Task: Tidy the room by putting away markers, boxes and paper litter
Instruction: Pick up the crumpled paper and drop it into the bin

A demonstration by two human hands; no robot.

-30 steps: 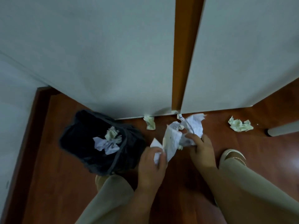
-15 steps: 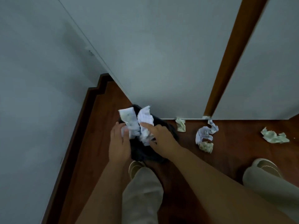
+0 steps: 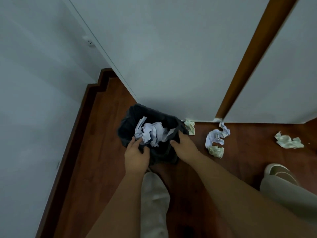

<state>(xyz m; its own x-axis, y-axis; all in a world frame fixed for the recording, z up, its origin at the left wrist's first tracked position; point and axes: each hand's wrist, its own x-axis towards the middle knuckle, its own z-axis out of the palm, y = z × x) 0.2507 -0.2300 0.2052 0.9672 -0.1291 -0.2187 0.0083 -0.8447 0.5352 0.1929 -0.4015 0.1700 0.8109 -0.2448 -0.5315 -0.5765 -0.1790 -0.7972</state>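
A black-bagged waste bin (image 3: pixel 127 127) stands on the wooden floor in the corner by the white wall. Crumpled white paper (image 3: pixel 151 133) lies inside it. My left hand (image 3: pixel 136 156) is at the bin's near rim, fingers apart and touching the bag, with nothing in it. Over the bin's right rim is my right hand (image 3: pixel 184 146), also empty, with the fingers spread. More litter lies on the floor to the right: a greenish wad (image 3: pixel 190 127) against the wall, a white and green crumple (image 3: pixel 216 140), and a green wad (image 3: pixel 288 142) farther right.
White cupboard panels with a brown wooden strip (image 3: pixel 253 57) rise behind the bin. A brown skirting board (image 3: pixel 75 134) runs along the left wall. My legs and a beige shoe (image 3: pixel 279 172) are on the floor at the lower right.
Both hands carried the crumpled white paper from the floor to the bin and let it go inside. The hands have drawn back to the bin's near rim.
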